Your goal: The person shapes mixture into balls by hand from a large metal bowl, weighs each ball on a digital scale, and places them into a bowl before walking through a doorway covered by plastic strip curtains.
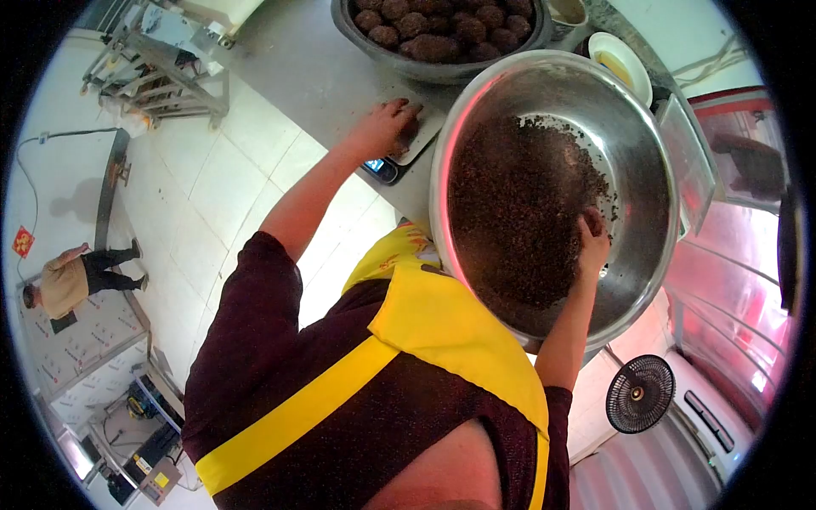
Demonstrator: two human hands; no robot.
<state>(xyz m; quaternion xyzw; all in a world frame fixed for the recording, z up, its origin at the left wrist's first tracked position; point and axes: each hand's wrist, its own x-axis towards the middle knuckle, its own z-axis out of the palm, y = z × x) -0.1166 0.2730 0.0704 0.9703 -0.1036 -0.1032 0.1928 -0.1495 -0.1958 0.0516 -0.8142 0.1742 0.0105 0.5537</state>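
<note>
My left hand (381, 127) is over a small digital scale (424, 141) with a lit display, its fingers curled round a dark brown ball (410, 133) that they partly hide. I cannot tell whether the ball rests on the scale. Inside a large steel bowl (650, 195), my right hand (595, 246) is closed on a small clump of dark crumbly mixture (592, 220). Loose crumbly mixture (523, 204) of the same colour covers much of the bowl's bottom. Beyond the scale, a dark basin (459, 73) holds several rough brown balls (433, 48).
A white plate (639, 78) with something yellow on it and a small cup (568, 12) stand past the bowl. A black fan (640, 393) is at lower right. Far left, another person (68, 282) stands on the tiled floor near a metal rack (161, 85).
</note>
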